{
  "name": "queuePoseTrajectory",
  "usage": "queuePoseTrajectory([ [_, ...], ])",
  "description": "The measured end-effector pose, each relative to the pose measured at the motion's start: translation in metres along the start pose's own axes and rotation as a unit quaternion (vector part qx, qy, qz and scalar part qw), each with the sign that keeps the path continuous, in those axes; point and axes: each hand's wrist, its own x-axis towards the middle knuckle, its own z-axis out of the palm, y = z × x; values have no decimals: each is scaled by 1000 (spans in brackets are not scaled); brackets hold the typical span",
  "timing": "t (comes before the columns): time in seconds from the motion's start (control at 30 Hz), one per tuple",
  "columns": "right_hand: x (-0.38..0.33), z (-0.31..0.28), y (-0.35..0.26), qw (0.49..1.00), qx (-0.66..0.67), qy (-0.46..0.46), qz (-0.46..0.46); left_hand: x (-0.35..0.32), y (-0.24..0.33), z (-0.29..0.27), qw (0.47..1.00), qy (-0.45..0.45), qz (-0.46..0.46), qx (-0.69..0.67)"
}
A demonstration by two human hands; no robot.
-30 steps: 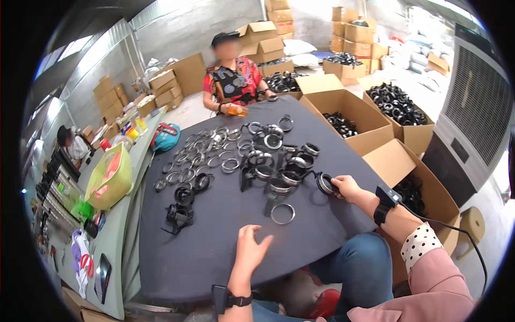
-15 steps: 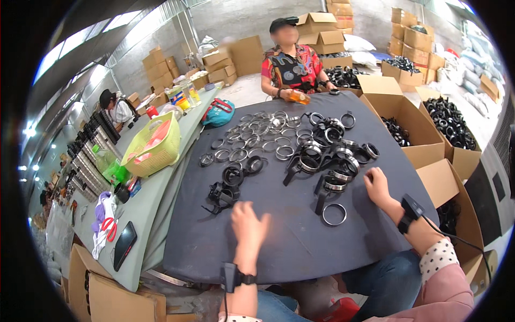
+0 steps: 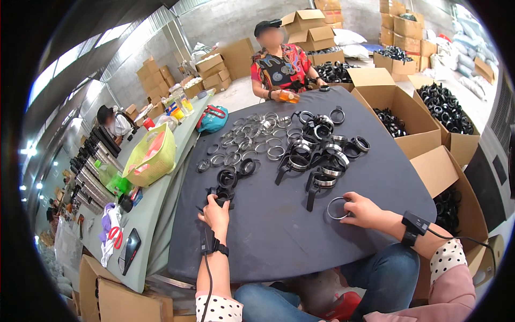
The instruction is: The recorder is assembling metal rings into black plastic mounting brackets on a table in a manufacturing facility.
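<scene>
Right hand [image 3: 366,212] has moved to pinch silver ring [image 3: 328,209]; left hand [image 3: 216,214] reached black fittings [image 3: 224,194], grip unclear. I judge ring light, stiff, slick; hold by rim.

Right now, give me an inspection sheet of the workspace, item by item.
Surface: dark-covered table, parts spread over it.
Job's things: loose silver rings; black-and-silver ring parts.
Clutter: basket, red scissors and phone-like device on the side table.
Hands: left hand at black parts; right hand holds a single silver ring.
Cables: one dark cable from each wrist device.
Surroundings: open cartons at right; a person across the table.
</scene>
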Motion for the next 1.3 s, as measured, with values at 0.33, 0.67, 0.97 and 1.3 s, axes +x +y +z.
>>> queuePoseTrajectory([
  [0.33,-46,-48,-46,976,61,203,-48,-17,22,-10,985,101,29,-134],
  [0.67,-46,-61,-68,942,72,310,-103,12,31,21,1000,17,-17,-9],
  [0.97,-52,-70,-59,900,-12,407,-158,47,1,39,997,-7,-23,-67],
  [1.3,-63,-72,-46,885,-32,396,-244,-7,57,-17,894,160,154,-390],
])
